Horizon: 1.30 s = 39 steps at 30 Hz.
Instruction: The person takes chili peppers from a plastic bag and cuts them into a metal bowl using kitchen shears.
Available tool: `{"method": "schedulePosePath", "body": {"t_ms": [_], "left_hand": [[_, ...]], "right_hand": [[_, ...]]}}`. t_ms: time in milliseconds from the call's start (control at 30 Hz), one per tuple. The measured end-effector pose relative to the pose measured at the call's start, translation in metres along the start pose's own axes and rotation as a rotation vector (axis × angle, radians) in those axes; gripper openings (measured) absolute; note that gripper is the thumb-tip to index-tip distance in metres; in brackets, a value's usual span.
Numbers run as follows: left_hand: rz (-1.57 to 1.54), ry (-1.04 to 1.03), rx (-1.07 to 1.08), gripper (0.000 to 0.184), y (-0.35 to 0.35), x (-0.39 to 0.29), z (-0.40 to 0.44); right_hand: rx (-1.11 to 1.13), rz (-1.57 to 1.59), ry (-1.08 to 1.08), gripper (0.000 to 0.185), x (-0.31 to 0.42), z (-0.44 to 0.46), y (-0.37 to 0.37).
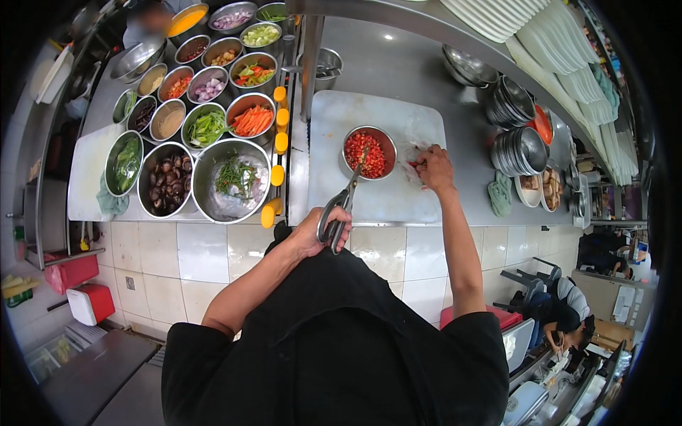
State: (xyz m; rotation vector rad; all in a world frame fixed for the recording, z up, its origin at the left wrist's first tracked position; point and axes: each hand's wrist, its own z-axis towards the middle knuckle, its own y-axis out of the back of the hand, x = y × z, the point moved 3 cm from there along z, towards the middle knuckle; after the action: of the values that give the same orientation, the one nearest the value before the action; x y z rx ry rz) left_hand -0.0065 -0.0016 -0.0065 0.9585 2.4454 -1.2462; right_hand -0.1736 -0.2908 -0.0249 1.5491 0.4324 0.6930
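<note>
My left hand (320,231) is closed through the handles of a pair of scissors (343,204). The blades point away from me, and their tips reach into a steel bowl (393,162) of chopped red pieces (369,160) that look like chili. This bowl stands on a white cutting board (376,106). On its right, my right hand (435,169) has its fingers bent and pressed together at a crumpled clear plastic bag (412,153). A bit of red shows by the fingertips; what they pinch is too small to make out.
At left, several steel containers hold carrot strips (252,121), mushrooms (165,181) and chopped greens (207,129). Yellow-capped bottles (272,211) line the counter edge. Stacked steel bowls (518,153) and a green cloth (499,194) are at right, under a plate shelf. A person (565,316) works far right.
</note>
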Motion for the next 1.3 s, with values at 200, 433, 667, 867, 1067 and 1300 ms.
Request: {"method": "schedulePosePath", "body": {"t_ms": [200,433,667,867,1067,1300], "left_hand": [[0.002,0.001,-0.006,0.033,0.000,-0.001,0.000],[0.005,0.011,0.010,0.032,0.001,-0.001,0.002],[0.003,0.024,0.001,0.021,0.001,0.000,0.003],[-0.003,0.023,0.009,0.025,0.001,0.000,0.002],[0.013,0.001,-0.005,0.033,-0.001,-0.001,0.002],[0.024,0.007,-0.002,0.032,-0.002,-0.003,0.000]], "right_hand": [[0.042,-0.010,-0.011,0.021,-0.004,0.001,-0.005],[0.035,0.008,-0.021,0.018,-0.003,0.004,-0.009],[0.081,0.007,0.004,0.017,-0.003,0.005,-0.009],[-0.007,0.184,0.048,0.014,-0.005,0.009,-0.004],[0.047,0.513,-0.099,0.015,0.000,0.012,0.012],[-0.063,0.159,0.011,0.010,-0.013,-0.007,0.011]]}}
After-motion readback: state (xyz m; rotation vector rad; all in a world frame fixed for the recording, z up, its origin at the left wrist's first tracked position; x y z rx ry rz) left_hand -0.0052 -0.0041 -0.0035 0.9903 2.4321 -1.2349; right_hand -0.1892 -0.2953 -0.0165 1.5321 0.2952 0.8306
